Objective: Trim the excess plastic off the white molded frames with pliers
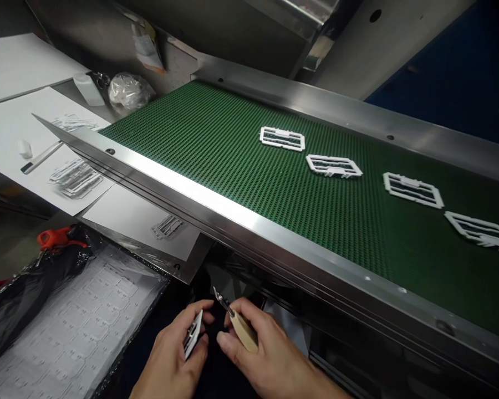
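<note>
My left hand holds a small white plastic frame part on edge, below the conveyor's front rail. My right hand grips small cutters with a beige handle, their metal tips pointing up and left, close to the part. Both hands are low at the bottom centre, almost touching. On the green conveyor belt lie several white frame parts, such as one at mid belt and another just right of it.
A steel rail borders the belt's near side. To the left, white sheets carry stacked frame parts and a single one. A black-bagged tray of white parts sits at bottom left, with a red-handled tool beside it.
</note>
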Available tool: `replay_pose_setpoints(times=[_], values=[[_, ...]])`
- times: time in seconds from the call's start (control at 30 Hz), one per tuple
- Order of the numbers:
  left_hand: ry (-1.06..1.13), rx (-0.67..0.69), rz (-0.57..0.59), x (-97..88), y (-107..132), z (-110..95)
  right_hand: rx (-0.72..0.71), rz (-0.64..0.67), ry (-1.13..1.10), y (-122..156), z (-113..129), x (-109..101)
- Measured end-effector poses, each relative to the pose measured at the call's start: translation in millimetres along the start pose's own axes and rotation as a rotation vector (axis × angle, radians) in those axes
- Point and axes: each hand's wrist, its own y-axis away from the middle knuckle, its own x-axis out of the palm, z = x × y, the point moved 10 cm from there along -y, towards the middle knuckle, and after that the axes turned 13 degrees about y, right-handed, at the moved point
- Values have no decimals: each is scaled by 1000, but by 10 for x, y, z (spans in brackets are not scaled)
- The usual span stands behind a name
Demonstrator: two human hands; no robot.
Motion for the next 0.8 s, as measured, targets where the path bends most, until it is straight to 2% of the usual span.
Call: replay_pose_setpoints(times=[0.1, 0.2, 0.3, 0.37, 0.47, 0.63, 0.7, 0.8], values=[[-177, 167, -94, -36, 56, -188, -39, 6, -240, -62, 138, 109], [-200, 204, -84, 7, 91, -241, -72, -18, -334, -94, 201, 146], [-179, 201, -92, -8, 110, -231, -121, -32, -285, -74, 216, 96], [-134, 178, -92, -41, 111, -199, -181, -95, -108, -35, 204, -11], [19, 36, -14, -43, 71, -53, -278, -190, 255, 42, 163, -122], [523, -381, 343, 268, 107, 299, -346, -170, 629, 93, 100, -90], [593, -461, 407, 326, 134, 386, -351, -155, 719, 91, 134, -88], [582, -488, 438, 347, 139, 469, -333, -151, 786, 79, 187, -114]])
